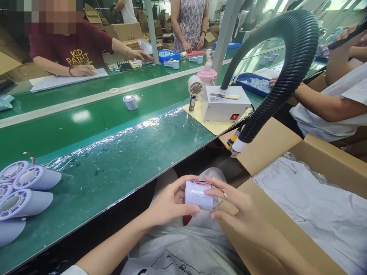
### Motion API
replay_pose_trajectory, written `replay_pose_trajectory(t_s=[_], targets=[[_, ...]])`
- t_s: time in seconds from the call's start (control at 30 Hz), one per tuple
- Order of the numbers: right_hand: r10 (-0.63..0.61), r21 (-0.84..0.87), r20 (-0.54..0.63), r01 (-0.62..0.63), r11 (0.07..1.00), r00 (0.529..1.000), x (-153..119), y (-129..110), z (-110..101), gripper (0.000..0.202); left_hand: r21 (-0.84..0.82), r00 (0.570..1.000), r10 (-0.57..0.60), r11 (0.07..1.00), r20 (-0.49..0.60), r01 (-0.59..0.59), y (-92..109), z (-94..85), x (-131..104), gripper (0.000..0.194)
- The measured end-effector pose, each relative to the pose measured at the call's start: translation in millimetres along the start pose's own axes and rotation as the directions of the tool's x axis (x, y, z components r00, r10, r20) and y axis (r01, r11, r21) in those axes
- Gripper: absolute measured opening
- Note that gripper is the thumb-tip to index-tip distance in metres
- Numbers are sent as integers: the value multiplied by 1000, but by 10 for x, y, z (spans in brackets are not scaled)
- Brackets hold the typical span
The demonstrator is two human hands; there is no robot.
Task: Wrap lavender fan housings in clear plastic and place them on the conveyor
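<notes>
Above my lap, both hands hold one pale lavender plastic cylinder (198, 194) lying on its side. My left hand (174, 200) is closed around its left end, thumb below and fingers over the top. My right hand (233, 202) grips the right end, where a clear, see-through part shows. Thin red and dark wires (213, 184) run along the top of the cylinder under my right fingers, ending in a small white connector. The cylinder's underside is hidden from me.
Several similar cylinders (31, 202) lie at the bench's left. A white box (226, 105) with a black flexible hose (298, 57) stands on the bench; its nozzle hangs near my right hand. An open carton (266, 198) with white sheeting is at right. Co-workers sit around the green belt (97, 110).
</notes>
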State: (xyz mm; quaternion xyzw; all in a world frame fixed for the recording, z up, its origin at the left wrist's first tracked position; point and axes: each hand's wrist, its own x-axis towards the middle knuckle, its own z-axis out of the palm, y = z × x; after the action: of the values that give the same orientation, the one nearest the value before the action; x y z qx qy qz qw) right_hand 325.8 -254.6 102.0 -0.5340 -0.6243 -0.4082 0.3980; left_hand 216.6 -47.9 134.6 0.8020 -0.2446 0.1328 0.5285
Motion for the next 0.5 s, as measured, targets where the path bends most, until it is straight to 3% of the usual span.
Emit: replay_pose_trajectory(t_s=[0.1,0.23,0.33,0.5], targets=[[-31,-88,-7,31,996,999,-77,-4,4,47,58,999,-24,998,44,21,36,3,-28,82],[62,-28,34,-61,998,997,-93,-3,-39,51,225,991,116,966,64,-128,126,25,-41,81],[152,126,93,-163,979,984,-78,-19,-66,52,282,977,188,936,104,-210,158,34,-51,79],[244,395,201,-306,866,949,-55,-63,-73,50,334,970,212,912,116,-239,177,31,-67,76]])
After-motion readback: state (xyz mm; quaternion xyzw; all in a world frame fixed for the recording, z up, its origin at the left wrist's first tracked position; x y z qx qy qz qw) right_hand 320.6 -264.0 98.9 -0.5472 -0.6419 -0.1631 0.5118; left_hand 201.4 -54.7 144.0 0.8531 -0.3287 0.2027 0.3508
